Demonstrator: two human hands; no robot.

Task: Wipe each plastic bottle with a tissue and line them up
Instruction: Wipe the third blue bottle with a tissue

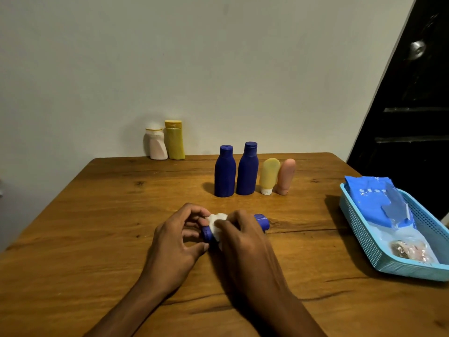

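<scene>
While lying on its side near the middle of the wooden desk (97, 215), small blue bottle (261, 221) mostly covered by both hands, cap end toward the left, other end poking out to the right. Left hand (178, 239) curled round the cap end, fingers and thumb pinching it. Right hand (243, 242) laid over the bottle's body, fingers bent and pressing a crumpled white tissue (216, 223) against it. Farther back, standing in a row just beside one another: two taller blue bottles (224, 173) (247, 171), then a pale yellow tube (269, 175) on its white cap, then a pink tube (286, 176) leaning slightly. At the desk's far edge against the wall, well apart from that row, a white bottle (155, 145) and a yellow bottle (174, 141) touching side by side. On the right edge of the desk, a light blue plastic basket (364, 239) holding an opened blue tissue pack (379, 203) and a small clear packet, contents too blurred to tell.
</scene>
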